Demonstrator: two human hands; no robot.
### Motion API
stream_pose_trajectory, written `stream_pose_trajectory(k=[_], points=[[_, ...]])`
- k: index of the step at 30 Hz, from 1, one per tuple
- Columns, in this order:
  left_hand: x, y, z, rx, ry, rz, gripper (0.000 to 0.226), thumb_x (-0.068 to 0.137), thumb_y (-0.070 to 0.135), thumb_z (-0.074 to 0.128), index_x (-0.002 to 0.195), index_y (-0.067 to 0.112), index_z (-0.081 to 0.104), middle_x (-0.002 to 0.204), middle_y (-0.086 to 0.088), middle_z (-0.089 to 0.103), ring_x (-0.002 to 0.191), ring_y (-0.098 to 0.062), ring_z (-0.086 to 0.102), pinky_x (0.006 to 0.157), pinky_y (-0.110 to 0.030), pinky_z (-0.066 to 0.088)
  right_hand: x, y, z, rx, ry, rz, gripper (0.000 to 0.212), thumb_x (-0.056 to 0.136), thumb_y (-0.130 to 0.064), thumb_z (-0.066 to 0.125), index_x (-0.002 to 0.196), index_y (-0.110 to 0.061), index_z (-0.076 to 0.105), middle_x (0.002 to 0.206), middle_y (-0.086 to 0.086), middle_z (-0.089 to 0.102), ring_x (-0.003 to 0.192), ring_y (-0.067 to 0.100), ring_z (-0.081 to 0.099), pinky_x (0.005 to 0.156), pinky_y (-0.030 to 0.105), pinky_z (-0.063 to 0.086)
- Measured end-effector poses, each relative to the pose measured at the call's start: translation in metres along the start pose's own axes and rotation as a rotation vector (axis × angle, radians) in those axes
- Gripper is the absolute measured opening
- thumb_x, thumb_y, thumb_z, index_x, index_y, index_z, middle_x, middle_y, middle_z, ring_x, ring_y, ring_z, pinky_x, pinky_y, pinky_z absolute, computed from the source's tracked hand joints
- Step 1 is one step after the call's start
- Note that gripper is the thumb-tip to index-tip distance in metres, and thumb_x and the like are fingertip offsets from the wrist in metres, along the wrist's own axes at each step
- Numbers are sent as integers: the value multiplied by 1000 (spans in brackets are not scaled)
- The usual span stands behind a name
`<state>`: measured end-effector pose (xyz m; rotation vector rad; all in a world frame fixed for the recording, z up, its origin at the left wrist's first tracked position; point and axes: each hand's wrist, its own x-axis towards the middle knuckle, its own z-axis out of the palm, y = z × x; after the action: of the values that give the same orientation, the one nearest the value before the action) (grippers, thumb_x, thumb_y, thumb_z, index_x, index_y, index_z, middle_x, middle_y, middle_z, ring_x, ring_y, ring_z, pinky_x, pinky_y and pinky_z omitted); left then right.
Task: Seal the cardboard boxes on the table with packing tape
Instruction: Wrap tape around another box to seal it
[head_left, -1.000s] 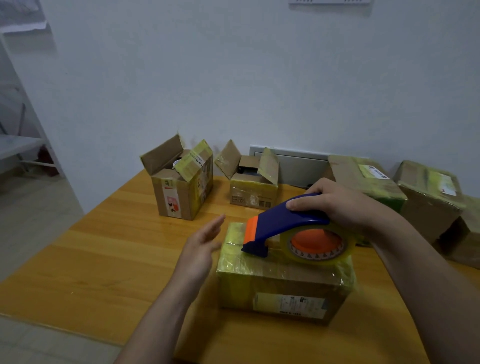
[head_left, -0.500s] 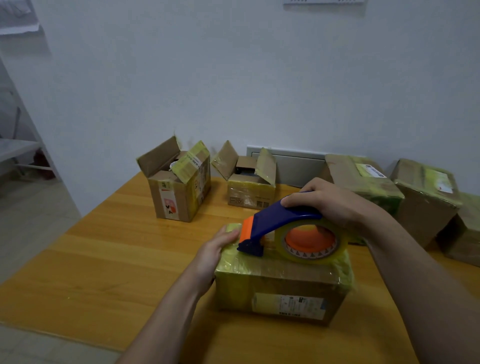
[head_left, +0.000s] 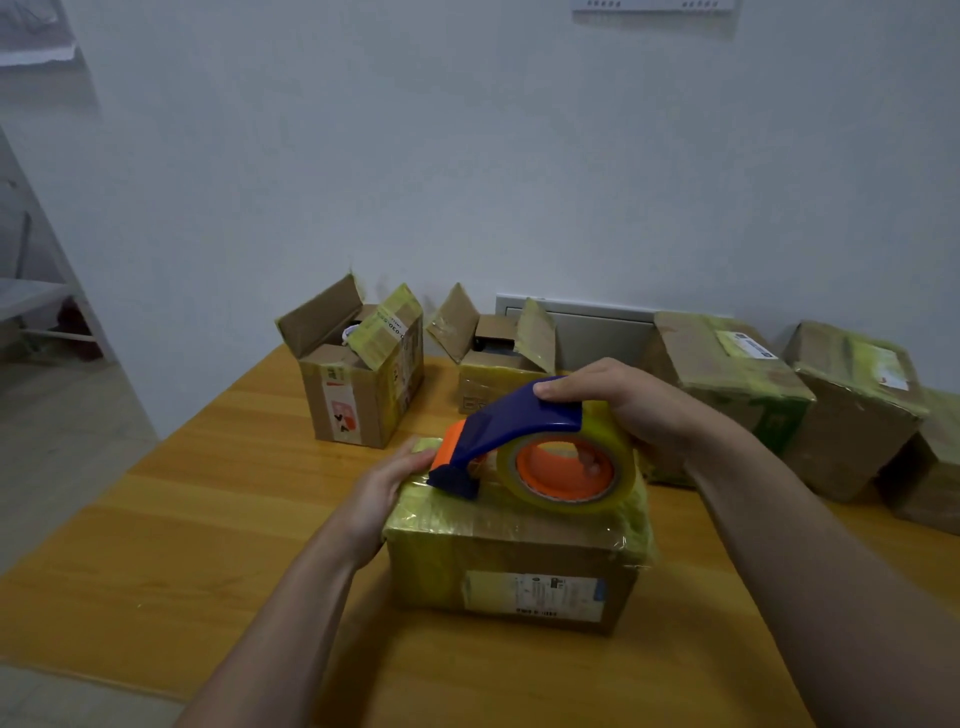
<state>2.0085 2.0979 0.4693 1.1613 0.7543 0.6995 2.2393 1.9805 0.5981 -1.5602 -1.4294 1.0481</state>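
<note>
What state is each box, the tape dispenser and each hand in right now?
Near cardboard box with white label: flaps closed, yellowish tape across top.
Blue and orange tape dispenser: nose resting on near box's top.
Right hand: gripping dispenser handle.
Left hand: pressed against near box's left end.
Tall brown box at back left: flaps open.
Small brown box beside it: flaps open.
Two big boxes at right: closed, taped.

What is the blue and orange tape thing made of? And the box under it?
The tape dispenser looks like hard plastic: smooth, bright blue and orange, slightly shiny. The box looks like brown cardboard, dull and creased, wrapped in glossy yellowish tape that wrinkles at the edges.
</note>
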Motion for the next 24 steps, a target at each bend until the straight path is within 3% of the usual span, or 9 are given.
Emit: stream_pose_trajectory(k=[2, 6, 10, 13, 16, 18, 21, 24], points=[[1, 0, 1, -11, 3, -8, 83, 85, 38, 61, 158, 7, 37, 164, -18, 36, 148, -36, 40, 124, -56, 27, -2, 4, 2, 11, 41, -11, 35, 80, -50, 67, 81, -18, 81, 90, 21, 74, 81, 35, 67, 82, 48, 53], [2, 4, 5, 27, 15, -46, 92, 79, 37, 67, 160, 10, 33, 158, -18, 45, 141, -35, 49, 122, -51, 33, -11, 5, -9, -47, 58, -24, 34, 80, -50, 63, 72, -21, 81, 80, 10, 75, 76, 27, 69, 79, 43, 55], [3, 8, 8, 53, 13, -85, 89, 79, 35, 68, 158, 9, 37, 153, -19, 51, 135, -35, 55, 118, -47, 39, -31, 10, -40, -61, 151, -4, 28, 76, -47, 67, 69, -24, 81, 73, 5, 74, 63, 13, 69, 58, 23, 55], [4, 18, 11, 152, -24, -103, 80, 83, 34, 65, 155, 10, 43, 150, -16, 54, 130, -32, 58, 112, -43, 45, -41, 18, -50, -101, 161, 20, 32, 75, -50, 71, 72, -20, 80, 76, 6, 76, 66, 14, 70, 62, 25, 57], [2, 35, 11, 480, -82, -61, 50, 100, 28, 58, 149, 24, 50, 147, -8, 55, 117, -19, 61, 103, -39, 48, -39, 15, -43, -160, 151, 12, 38, 80, -54, 68, 72, -19, 79, 74, 6, 75, 65, 16, 68, 64, 27, 56], [3, 49, 12, 740, -87, 14, 59, 103, 23, 58, 157, 32, 36, 153, -3, 47, 119, -12, 55, 97, -33, 47, -36, 13, -41, -179, 155, 15, 37, 90, -48, 70, 72, -16, 78, 73, 8, 73, 66, 21, 66, 73, 37, 54], [1, 61, 35, 1153, 10, 248, 79, 100, 15, 59, 163, 38, 18, 166, 1, 33, 149, -21, 35, 121, -47, 35, -35, 12, -43, -192, 170, 29, 38, 94, -42, 66, 75, -11, 78, 75, 13, 73, 70, 27, 66, 79, 44, 53], [-1, 50, 71, 1274, -48, 265, 58, 108, 31, 45, 162, 40, 23, 167, 5, 32, 154, -18, 28, 128, -56, 16, -37, 10, -43, -219, 168, 15, 39, 91, -45, 66, 78, -11, 78, 76, 8, 75, 67, 14, 69, 78, 39, 53]])
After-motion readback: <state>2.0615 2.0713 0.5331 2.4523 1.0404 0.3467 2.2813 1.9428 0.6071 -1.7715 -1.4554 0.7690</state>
